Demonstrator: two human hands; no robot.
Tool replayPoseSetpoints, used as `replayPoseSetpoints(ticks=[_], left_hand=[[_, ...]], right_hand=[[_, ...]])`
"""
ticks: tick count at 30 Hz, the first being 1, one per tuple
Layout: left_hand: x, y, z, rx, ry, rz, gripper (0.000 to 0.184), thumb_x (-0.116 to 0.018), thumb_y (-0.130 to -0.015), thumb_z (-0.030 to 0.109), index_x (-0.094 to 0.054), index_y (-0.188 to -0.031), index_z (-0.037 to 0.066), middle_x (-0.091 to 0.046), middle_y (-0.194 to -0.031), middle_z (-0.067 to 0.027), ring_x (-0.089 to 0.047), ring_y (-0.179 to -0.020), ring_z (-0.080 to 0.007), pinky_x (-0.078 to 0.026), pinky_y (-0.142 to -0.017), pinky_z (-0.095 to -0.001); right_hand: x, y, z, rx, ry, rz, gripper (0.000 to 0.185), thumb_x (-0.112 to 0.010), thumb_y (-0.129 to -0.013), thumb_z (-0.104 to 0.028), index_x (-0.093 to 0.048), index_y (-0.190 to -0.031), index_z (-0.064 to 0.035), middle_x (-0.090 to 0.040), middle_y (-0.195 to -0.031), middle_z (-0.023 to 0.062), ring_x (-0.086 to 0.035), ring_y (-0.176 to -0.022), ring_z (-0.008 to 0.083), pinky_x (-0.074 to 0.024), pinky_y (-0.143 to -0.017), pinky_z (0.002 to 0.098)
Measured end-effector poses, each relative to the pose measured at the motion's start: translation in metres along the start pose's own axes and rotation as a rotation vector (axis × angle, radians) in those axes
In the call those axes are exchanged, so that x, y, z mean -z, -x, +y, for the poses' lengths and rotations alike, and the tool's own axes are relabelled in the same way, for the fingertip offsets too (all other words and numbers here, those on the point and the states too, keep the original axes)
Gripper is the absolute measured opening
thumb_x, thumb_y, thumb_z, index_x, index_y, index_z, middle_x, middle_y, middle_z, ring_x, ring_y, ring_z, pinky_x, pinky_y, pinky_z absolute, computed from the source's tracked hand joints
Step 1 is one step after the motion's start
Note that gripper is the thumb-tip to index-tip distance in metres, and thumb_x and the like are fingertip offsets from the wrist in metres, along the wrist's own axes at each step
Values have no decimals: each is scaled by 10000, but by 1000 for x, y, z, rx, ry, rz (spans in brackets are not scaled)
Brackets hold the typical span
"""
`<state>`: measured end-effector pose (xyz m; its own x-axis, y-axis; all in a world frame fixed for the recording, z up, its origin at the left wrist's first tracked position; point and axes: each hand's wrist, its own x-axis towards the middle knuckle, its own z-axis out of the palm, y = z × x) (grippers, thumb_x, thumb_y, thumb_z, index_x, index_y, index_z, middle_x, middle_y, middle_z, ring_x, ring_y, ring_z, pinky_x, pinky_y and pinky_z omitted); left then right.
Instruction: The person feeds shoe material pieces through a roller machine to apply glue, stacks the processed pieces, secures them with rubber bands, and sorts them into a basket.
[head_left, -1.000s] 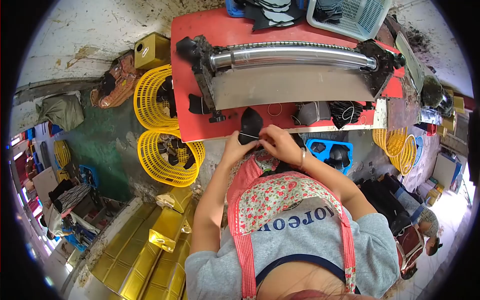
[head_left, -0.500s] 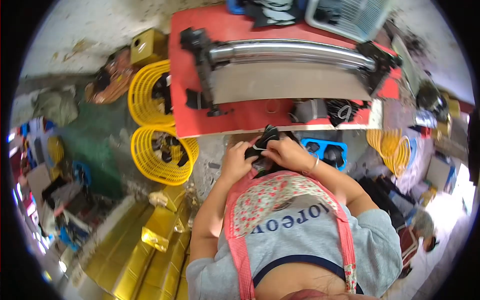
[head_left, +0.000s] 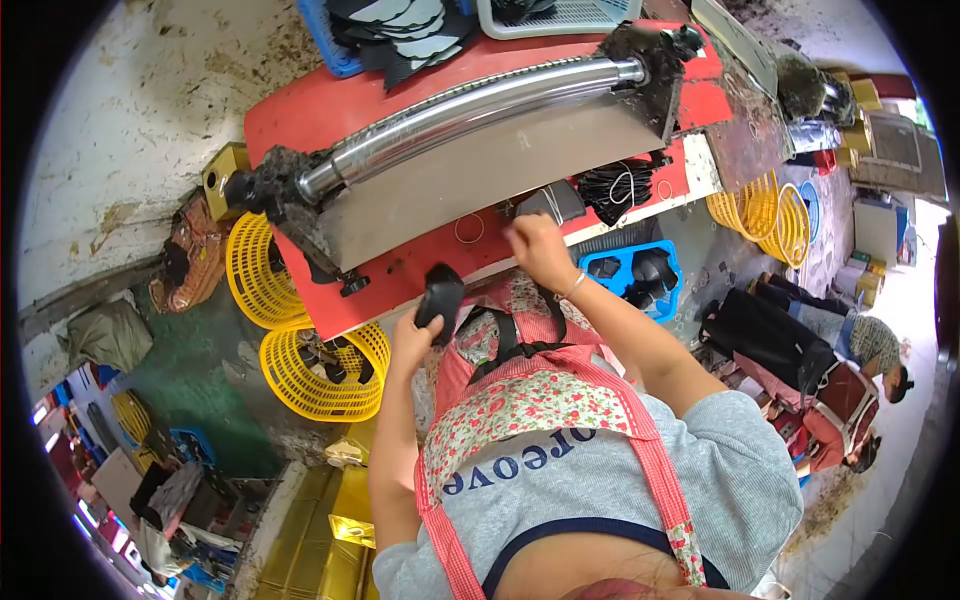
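Note:
My left hand (head_left: 408, 345) grips a black bundle of cut pieces (head_left: 440, 298), with the thumb across its near side, just off the table's front edge. My right hand (head_left: 543, 252) is at the edge of the red table (head_left: 400, 268), its fingers curled and slightly blurred; what they may hold is hidden. Right beside it lies a grey-black bundle (head_left: 552, 203) bound with a pale band. A loose pale rubber band (head_left: 469, 229) rests on the red surface between my hands. Farther right is another black bundle (head_left: 612, 192) with a white band around it.
A machine with a metal roller (head_left: 490, 110) spans the table. Behind it are a blue basket (head_left: 335, 45) and a white basket (head_left: 560, 22). Yellow baskets (head_left: 275, 385) stand left, a blue tray (head_left: 655, 300) with black pieces to the right. Other people (head_left: 880, 350) sit far right.
My hands, together on the black bundle before, are now apart. The left keeps the bundle and has moved left; the right has moved forward to the table edge. The view has turned.

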<state>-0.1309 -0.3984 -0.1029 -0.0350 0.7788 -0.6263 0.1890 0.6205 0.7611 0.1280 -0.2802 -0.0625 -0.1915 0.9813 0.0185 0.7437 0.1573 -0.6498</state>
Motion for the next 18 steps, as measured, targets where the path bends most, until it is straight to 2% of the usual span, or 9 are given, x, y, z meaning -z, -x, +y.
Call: replayPoseSetpoints(ticks=[1, 3, 4, 7, 9, 11, 14, 15, 18], left_hand=[[5, -15, -5, 75, -58, -1, 395, -685, -771, 67, -575, -1137, -33, -634, -1000, -59, -579, -888, -119, -454, -820, -274], [1, -41, -10, 65, 27, 70, 402, -695, -757, 65, -587, -1137, -6, -647, -1013, -100, -603, -914, -180, -454, -836, -304], [1, -51, -14, 47, -95, 102, 435, -705, -746, 78, -577, -1155, 6, -639, -1040, -128, -604, -938, -215, -452, -850, -320], [-3, -74, -18, -67, -383, 234, 539, -733, -715, 125, -539, -1210, 36, -601, -1119, -202, -577, -1021, -317, -437, -892, -376], [-7, -75, -20, -216, -472, 351, 616, -753, -695, 168, -502, -1245, 48, -555, -1170, -235, -520, -1092, -381, -415, -921, -423], [-10, -73, -27, -230, -635, 462, 712, -776, -666, 214, -421, -1245, 1, -484, -1164, -277, -473, -1083, -423, -411, -892, -466], [-18, -60, -6, -191, -781, 589, 786, -795, -639, 243, -358, -1240, -13, -423, -1143, -297, -425, -1063, -462, -395, -870, -506], [-21, -53, 1, -161, -812, 630, 797, -799, -633, 247, -347, -1237, -9, -411, -1134, -297, -414, -1055, -471, -388, -866, -515], [-30, -45, 8, -113, -867, 686, 858, -779, -644, 303, -286, -1283, 12, -357, -1189, -277, -369, -1114, -447, -353, -885, -547]], right_hand=[[-2, 3, 0, 82, -11, 17, 81, -637, -754, -93, -585, -775, -35, -581, -787, 164, -555, -804, 362, -460, -759, 431], [-8, 7, -2, 253, -24, 56, 120, -649, -735, -73, -612, -844, -41, -579, -876, 159, -546, -861, 353, -454, -809, 419], [-3, 10, -2, 225, -99, -26, 204, -651, -734, -55, -616, -934, -41, -543, -994, 167, -513, -943, 365, -437, -856, 437], [18, 35, 25, -19, -224, 53, 217, -655, -741, -79, -592, -937, -12, -531, -1021, 178, -481, -1005, 380, -420, -867, 447], [45, 41, 65, -264, -125, 324, 357, -685, -743, -150, -530, -1005, 36, -491, -1116, 223, -437, -1093, 374, -396, -893, 433], [49, 37, 118, -730, -72, 511, 689, -750, -711, -321, -423, -1160, 87, -402, -1213, 291, -390, -1149, 388, -366, -941, 410], [45, 2, 160, -1148, -156, 606, 1229, -815, -562, -537, -131, -1359, 103, -267, -1298, 346, -319, -1213, 437, -302, -1037, 401], [50, -15, 153, -1292, -370, 627, 1272, -835, -539, -510, -75, -1377, 71, -254, -1321, 339, -294, -1246, 441, -299, -1045, 411], [38, -34, 171, -1396, -460, 754, 1256, -856, -529, -442, -65, -1379, 38, -317, -1293, 302, -367, -1205, 405, -332, -1020, 410]])
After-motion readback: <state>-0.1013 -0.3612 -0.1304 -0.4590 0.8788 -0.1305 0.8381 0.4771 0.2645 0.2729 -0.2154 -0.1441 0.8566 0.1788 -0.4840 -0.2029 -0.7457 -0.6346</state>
